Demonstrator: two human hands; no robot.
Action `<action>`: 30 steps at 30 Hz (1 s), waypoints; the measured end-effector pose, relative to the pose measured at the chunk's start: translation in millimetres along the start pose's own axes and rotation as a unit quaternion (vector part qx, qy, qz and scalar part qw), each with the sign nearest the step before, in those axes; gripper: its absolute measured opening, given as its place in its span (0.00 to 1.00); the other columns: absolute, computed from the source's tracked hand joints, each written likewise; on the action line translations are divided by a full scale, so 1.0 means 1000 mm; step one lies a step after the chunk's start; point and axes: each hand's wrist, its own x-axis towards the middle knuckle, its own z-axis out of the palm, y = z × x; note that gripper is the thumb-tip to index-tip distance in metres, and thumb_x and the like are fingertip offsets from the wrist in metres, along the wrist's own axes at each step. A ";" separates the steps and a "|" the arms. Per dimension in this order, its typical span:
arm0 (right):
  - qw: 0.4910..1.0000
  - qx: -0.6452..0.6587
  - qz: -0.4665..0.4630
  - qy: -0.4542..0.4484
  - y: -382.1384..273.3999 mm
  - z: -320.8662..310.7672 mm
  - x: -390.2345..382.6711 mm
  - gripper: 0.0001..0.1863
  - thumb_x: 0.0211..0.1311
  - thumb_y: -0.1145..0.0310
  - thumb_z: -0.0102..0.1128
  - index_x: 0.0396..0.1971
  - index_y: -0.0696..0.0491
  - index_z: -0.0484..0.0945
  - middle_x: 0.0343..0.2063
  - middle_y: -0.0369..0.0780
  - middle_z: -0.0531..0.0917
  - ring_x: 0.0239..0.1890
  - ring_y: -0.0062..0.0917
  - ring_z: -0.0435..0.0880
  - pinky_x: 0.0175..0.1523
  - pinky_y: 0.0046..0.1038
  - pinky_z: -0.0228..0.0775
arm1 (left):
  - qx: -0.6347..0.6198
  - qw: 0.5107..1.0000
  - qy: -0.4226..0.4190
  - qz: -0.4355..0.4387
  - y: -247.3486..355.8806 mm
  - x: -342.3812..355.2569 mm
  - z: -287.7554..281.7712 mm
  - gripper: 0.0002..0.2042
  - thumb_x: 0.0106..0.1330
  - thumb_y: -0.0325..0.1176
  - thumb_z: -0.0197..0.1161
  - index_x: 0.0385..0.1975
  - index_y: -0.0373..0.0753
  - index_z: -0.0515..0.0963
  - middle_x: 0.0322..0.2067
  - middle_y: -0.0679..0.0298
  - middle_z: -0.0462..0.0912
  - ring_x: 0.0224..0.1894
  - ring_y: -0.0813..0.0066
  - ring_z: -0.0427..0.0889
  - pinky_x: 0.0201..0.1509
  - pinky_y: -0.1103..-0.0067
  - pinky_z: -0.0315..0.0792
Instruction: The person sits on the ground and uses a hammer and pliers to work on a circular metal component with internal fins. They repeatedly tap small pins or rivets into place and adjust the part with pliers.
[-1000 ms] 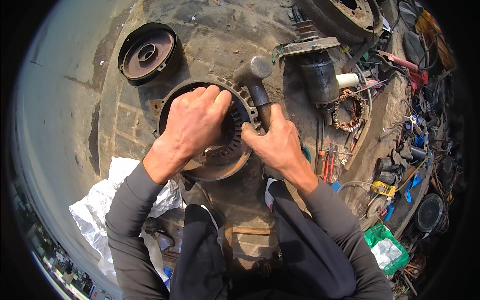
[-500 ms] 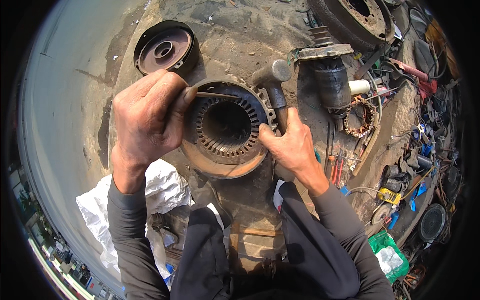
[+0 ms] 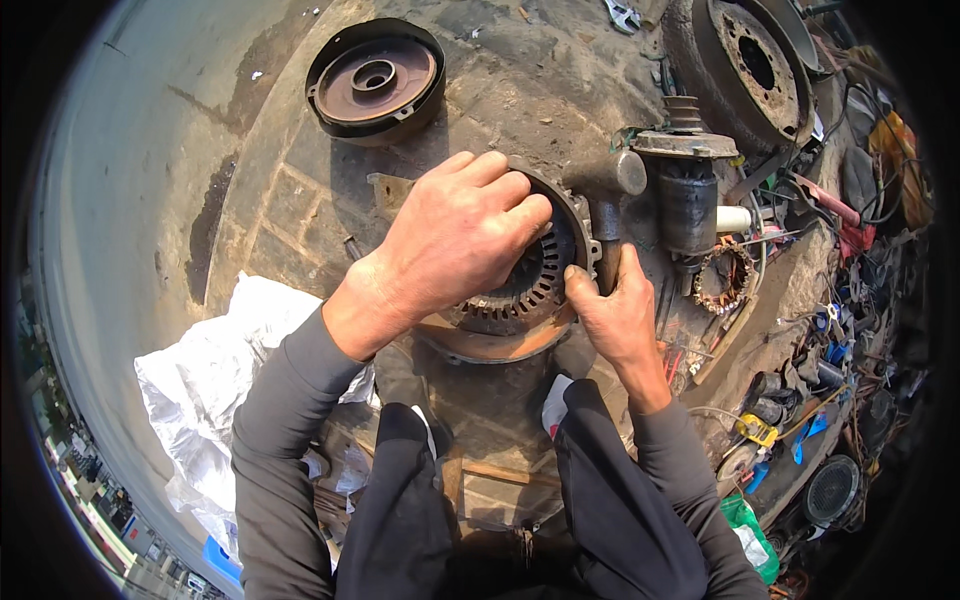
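Note:
A ring-shaped metal motor housing [image 3: 500,340] with slotted core stands between my knees. My left hand [image 3: 455,235] is closed over its upper left part, knuckles up; whatever it grips is hidden beneath the fingers. My right hand [image 3: 615,315] grips the dark handle of a heavy hammer [image 3: 618,172] at the housing's right side, thumb at the rim. The hammer's head points away from me, beside a dark cylindrical rotor [image 3: 688,215] with a flange and a ribbed top. A copper-wound ring [image 3: 740,280] lies just right of the rotor.
A round metal cover [image 3: 400,80] sits at the back left, a rusty wheel rim [image 3: 722,55] at the back right. White sacking [image 3: 195,380] lies to my left. Cables, hand tools, a yellow tool [image 3: 757,430], a green bag [image 3: 750,540] and scrap crowd the right side.
My left hand, which held a thin rod at the housing's left half a second ago, has moved back right over it. The view has shifted, so surrounding objects sit further right.

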 end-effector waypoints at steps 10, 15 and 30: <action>0.999 0.027 -0.019 0.002 0.003 0.002 -0.001 0.23 0.64 0.60 0.77 0.43 0.61 0.75 0.27 0.44 0.86 0.29 0.25 0.83 0.38 0.36 0.79 | -0.063 0.987 0.000 -0.146 -0.023 -0.018 0.033 0.39 0.53 0.39 0.86 0.68 0.46 0.77 0.55 0.55 0.85 0.59 0.49 0.84 0.64 0.59 0.77; 0.998 0.053 -0.019 -0.010 0.006 0.000 -0.002 0.21 0.67 0.62 0.78 0.45 0.61 0.77 0.33 0.42 0.90 0.35 0.23 0.86 0.43 0.33 0.82 | -0.068 0.989 0.035 -0.126 -0.025 -0.022 0.040 0.37 0.54 0.39 0.85 0.65 0.41 0.76 0.44 0.57 0.86 0.46 0.50 0.87 0.50 0.63 0.82; 0.962 -0.065 -0.256 -0.070 -0.063 -0.082 -0.047 0.19 0.86 0.65 0.58 0.62 0.66 0.79 0.30 0.41 0.86 0.28 0.21 0.83 0.35 0.27 0.76 | -0.108 0.984 0.065 -0.125 -0.016 -0.038 0.040 0.14 0.57 0.40 0.82 0.43 0.54 0.92 0.54 0.60 0.89 0.54 0.56 0.88 0.56 0.65 0.82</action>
